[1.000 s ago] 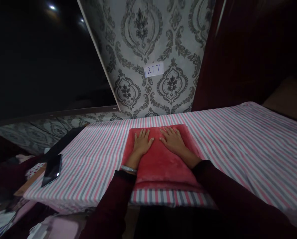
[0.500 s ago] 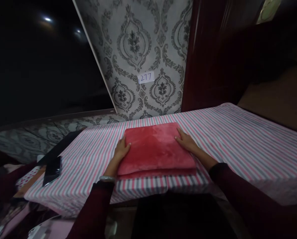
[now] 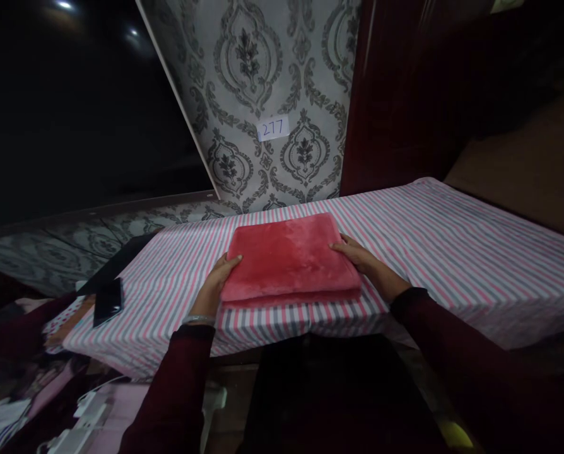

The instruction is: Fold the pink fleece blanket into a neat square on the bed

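Observation:
A folded red plush cloth point(image 3: 286, 258) lies flat on the striped table cover point(image 3: 168, 296), its layers showing along the near edge. At its left edge, my left hand point(image 3: 218, 277) grips it, thumb on top and fingers tucked at the side. Opposite, my right hand point(image 3: 358, 255) holds the right edge the same way, thumb over the top. The fingertips under the edges are partly hidden.
A black phone point(image 3: 108, 302) lies on the cover's left end. Behind stand a patterned wall with a paper label point(image 3: 273, 128) and a large dark screen point(image 3: 74, 113). A white power strip point(image 3: 86, 419) is low at left.
My fingers have shifted from lying over the cloth's top sides to gripping around its edges. The whole view has tilted slightly, so everything sits higher in it.

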Tool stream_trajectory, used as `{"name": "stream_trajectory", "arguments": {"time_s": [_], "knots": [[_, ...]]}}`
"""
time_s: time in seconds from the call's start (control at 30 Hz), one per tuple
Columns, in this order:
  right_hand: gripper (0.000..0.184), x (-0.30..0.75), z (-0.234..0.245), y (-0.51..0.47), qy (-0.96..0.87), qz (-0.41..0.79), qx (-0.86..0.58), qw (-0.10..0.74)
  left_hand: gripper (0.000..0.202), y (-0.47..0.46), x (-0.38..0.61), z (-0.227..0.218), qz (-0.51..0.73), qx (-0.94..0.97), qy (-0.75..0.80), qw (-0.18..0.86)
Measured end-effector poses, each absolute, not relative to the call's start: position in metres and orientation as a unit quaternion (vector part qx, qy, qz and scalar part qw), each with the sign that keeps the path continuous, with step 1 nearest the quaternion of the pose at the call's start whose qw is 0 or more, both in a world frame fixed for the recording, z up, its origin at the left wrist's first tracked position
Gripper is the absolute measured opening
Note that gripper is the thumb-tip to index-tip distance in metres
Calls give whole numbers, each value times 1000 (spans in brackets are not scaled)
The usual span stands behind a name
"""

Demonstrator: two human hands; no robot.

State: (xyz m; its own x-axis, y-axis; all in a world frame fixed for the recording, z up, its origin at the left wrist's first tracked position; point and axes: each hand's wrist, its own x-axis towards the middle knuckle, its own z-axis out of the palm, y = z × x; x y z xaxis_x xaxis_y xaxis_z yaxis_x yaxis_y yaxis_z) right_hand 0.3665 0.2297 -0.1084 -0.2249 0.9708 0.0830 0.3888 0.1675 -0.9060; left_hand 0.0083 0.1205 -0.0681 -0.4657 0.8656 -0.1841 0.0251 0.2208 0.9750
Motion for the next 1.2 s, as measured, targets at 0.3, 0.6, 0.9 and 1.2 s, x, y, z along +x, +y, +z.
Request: {"name": "stream_trajectory", "arguments": {"time_s": [0.3, 0.6, 0.9, 1.2], "knots": [[66, 426, -53, 247, -542, 457, -528, 467, 61, 140, 46, -44, 580, 446, 565, 381], [56, 521, -103, 215, -542, 207, -730, 362, 61, 102, -1, -84, 373, 468, 794, 106], [73, 608, -129, 187, -564, 85, -814, 112, 77, 15, -71, -100, 40, 416, 908, 16], [74, 636, -134, 197, -562, 65, -821, 78, 75, 15, -81, -102, 24, 415, 910, 5]]}}
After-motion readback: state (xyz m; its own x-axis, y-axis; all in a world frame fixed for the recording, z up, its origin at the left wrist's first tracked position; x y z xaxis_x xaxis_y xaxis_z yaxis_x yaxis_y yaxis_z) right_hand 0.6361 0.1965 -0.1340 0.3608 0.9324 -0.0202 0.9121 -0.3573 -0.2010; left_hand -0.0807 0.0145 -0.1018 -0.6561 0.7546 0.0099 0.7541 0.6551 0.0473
